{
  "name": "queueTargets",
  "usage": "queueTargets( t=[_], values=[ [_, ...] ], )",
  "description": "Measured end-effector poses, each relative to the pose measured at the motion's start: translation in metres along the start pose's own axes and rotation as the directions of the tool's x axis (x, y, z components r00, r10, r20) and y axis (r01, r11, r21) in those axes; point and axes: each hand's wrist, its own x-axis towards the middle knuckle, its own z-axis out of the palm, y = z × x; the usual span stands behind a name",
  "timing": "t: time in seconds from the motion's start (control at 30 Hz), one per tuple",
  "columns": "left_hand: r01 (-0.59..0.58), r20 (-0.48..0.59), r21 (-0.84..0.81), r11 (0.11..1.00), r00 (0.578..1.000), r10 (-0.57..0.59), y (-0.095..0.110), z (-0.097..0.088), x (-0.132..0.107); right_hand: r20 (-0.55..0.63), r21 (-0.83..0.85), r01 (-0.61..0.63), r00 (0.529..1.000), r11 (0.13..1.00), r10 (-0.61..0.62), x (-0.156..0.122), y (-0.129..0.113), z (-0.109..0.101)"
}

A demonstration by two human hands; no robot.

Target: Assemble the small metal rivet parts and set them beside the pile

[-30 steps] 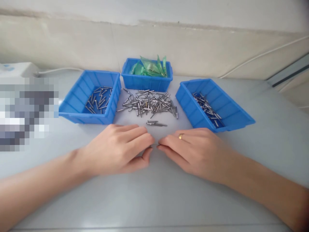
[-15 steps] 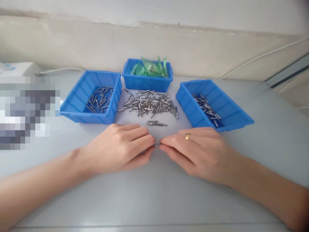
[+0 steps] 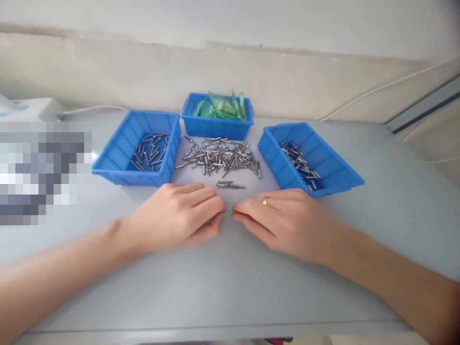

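Note:
My left hand (image 3: 183,215) and my right hand (image 3: 283,220) meet fingertip to fingertip above the grey table. Between them runs a thin metal blind rivet (image 3: 227,211), pinched at one end by each hand; only its slim middle shows, the rest being hidden by fingers. A gold ring (image 3: 265,201) is on my right hand. Just beyond my fingertips lies a small group of blind rivets (image 3: 230,184). Farther back spreads a loose pile of similar rivets (image 3: 223,157).
A blue bin (image 3: 134,178) at left and another blue bin (image 3: 287,175) at right hold rivets. Behind the pile, a third blue bin (image 3: 215,128) contains green plastic packets (image 3: 223,106). A white cable (image 3: 381,88) runs along the wall at right. Blurred blocks cover something at far left.
The view has tilted and shifted slightly, bringing the table's front edge more into sight. My fingertips are slightly farther apart, exposing more of the rivet. Both hands keep their pinch.

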Motion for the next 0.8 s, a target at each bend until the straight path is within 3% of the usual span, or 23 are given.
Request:
queueTargets(
  t=[0.3, 0.8],
  values=[
    [-0.044, -0.044, -0.013, 0.999, 0.998, 0.044, 0.0020, 0.0014, -0.0013, 0.033, 0.033, 0.003, 0.999, 0.999, -0.005, -0.0016, 0.0004, 0.0022],
    [-0.069, -0.030, -0.017, 0.998, 0.997, 0.068, 0.0011, 0.0075, 0.0009, 0.064, 0.002, 0.034, 0.997, 0.999, -0.034, -0.0059, 0.0051, 0.0027]
  ],
)
